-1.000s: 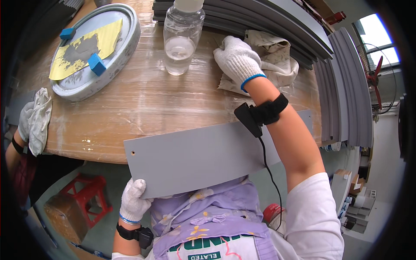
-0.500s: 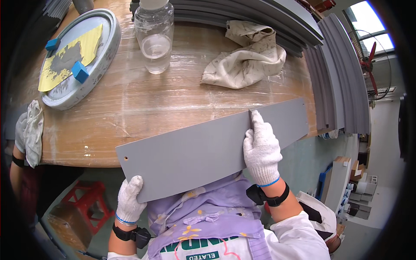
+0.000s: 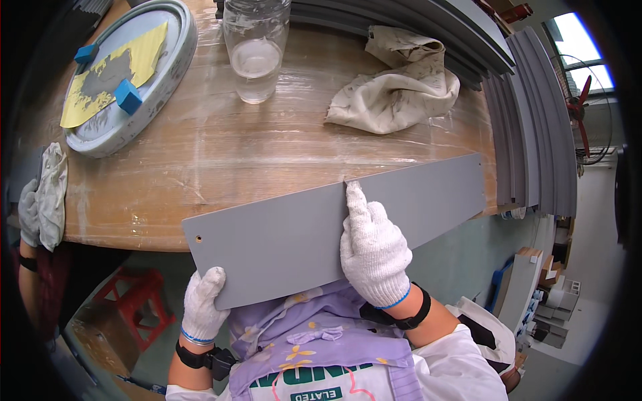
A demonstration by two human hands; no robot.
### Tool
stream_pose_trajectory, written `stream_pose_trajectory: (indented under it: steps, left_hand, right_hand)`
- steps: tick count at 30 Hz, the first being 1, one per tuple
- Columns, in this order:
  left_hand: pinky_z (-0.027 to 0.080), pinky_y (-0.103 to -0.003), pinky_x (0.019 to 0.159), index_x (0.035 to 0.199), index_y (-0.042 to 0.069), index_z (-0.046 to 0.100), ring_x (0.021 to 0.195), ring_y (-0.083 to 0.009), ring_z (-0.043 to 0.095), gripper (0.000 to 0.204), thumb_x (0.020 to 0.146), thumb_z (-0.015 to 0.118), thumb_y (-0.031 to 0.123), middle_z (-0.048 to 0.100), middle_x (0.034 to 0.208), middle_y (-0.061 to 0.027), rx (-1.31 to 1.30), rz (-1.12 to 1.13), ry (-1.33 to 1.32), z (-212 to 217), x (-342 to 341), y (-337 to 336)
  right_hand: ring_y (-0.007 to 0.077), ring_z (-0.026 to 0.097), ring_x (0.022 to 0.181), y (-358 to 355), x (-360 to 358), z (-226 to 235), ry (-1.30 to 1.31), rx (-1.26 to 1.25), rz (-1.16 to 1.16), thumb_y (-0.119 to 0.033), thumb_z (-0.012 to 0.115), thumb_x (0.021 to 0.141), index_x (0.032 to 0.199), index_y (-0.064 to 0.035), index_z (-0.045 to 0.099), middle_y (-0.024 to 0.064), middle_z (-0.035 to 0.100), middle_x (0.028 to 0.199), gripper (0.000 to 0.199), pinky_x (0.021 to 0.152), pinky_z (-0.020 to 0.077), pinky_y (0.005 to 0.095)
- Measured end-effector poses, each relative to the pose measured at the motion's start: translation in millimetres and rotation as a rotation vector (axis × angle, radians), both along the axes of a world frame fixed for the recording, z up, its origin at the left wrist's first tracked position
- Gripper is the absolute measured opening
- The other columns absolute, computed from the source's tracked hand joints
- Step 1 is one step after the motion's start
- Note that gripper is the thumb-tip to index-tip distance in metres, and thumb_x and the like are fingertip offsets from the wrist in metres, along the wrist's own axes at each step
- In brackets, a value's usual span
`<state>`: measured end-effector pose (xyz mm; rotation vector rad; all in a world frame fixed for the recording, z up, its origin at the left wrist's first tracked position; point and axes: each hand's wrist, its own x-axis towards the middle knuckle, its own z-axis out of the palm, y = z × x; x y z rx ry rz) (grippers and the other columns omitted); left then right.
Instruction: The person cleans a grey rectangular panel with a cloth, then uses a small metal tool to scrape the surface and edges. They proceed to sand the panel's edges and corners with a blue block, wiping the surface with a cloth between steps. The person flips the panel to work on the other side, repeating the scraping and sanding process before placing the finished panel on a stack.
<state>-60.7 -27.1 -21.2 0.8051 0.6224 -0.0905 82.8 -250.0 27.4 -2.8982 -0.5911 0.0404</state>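
A long flat grey panel (image 3: 281,244) lies slanted over the table's near edge, its lower side against my apron. My left hand (image 3: 203,301), in a white knitted glove, grips the panel's near left corner, thumb on top. On the panel's middle rests my right hand (image 3: 376,254), gloved too, its index finger stretched toward the far edge. A thin dark edge shows beside that fingertip; most of whatever is under the fingers is hidden. A small hole marks the panel's left end.
On the wrapped table (image 3: 254,160) stand a clear jar (image 3: 256,67) with liquid and a round grey lid (image 3: 160,100) bearing yellow sandpaper (image 3: 150,57) and blue blocks. A stained cloth (image 3: 401,93) lies beyond the panel. Grey panels (image 3: 535,127) are stacked right. Another person's gloved hand (image 3: 29,214) holds a rag at left.
My right hand has slid left along the panel, from right of its middle to about the middle. My left hand keeps its grip at the corner. The view has shifted slightly.
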Motion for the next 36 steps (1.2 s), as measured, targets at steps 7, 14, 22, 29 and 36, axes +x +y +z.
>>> stream_pose_trajectory:
  steps: [7, 14, 22, 29, 36]
  left_hand:
    - [0.055, -0.03, 0.081, 0.109, -0.003, 0.06, 0.094, -0.0173, 0.067, 0.031, 0.102, 0.054, 0.027, 0.067, 0.103, -0.0088, 0.111, 0.005, -0.031, -2.4, -0.5, -4.4]
    - [0.055, -0.032, 0.084, 0.116, -0.002, 0.057, 0.097, -0.0191, 0.067, 0.033, 0.099, 0.061, 0.027, 0.065, 0.106, -0.009, -0.034, 0.048, 0.022, 4.3, 1.3, -2.0]
    - [0.053, -0.033, 0.089, 0.128, -0.005, 0.052, 0.104, -0.02, 0.064, 0.048, 0.095, 0.063, 0.029, 0.062, 0.117, -0.0128, -0.055, 0.013, -0.015, 0.6, -1.2, 1.7]
    - [0.052, -0.031, 0.089, 0.126, -0.004, 0.053, 0.104, -0.0184, 0.063, 0.045, 0.096, 0.062, 0.028, 0.062, 0.116, -0.0108, -0.081, -0.033, -0.044, -3.8, -0.4, 2.3]
    - [0.051, -0.03, 0.088, 0.125, -0.002, 0.053, 0.102, -0.0157, 0.062, 0.041, 0.097, 0.061, 0.028, 0.061, 0.113, -0.0076, -0.034, 0.024, -0.02, 2.7, -1.9, -1.3]
  right_hand:
    - [0.0316, 0.064, 0.066, 4.8, -2.0, -1.1, 0.009, 0.07, -0.022, -0.002, 0.064, 0.079, 0.146, -0.0083, 0.046, 0.0129, 0.058, 0.089, 0.069, 0.06, 0.0536, 0.0424]
    - [0.0328, 0.063, 0.067, -1.1, 4.4, -1.4, 0.006, 0.09, -0.028, -0.004, 0.064, 0.082, 0.145, -0.0106, 0.047, 0.0142, 0.058, 0.092, 0.066, 0.059, 0.0527, 0.0442]
    - [0.032, 0.063, 0.067, 10.2, -0.5, 0.0, 0.075, 0.105, 0.026, 0.0, 0.063, 0.081, 0.146, -0.0087, 0.046, 0.0127, 0.058, 0.091, 0.068, 0.06, 0.0529, 0.0422]
    - [0.0314, 0.064, 0.067, 30.9, -16.5, 7.5, 0.133, 0.014, 0.175, -0.003, 0.062, 0.082, 0.144, -0.0083, 0.048, 0.011, 0.059, 0.09, 0.064, 0.061, 0.0533, 0.0439]
    - [0.0337, 0.063, 0.065, -37.6, 26.7, -11.8, -0.189, 0.049, -0.188, -0.003, 0.059, 0.086, 0.145, -0.0025, 0.041, 0.0172, 0.056, 0.096, 0.062, 0.058, 0.0539, 0.044]
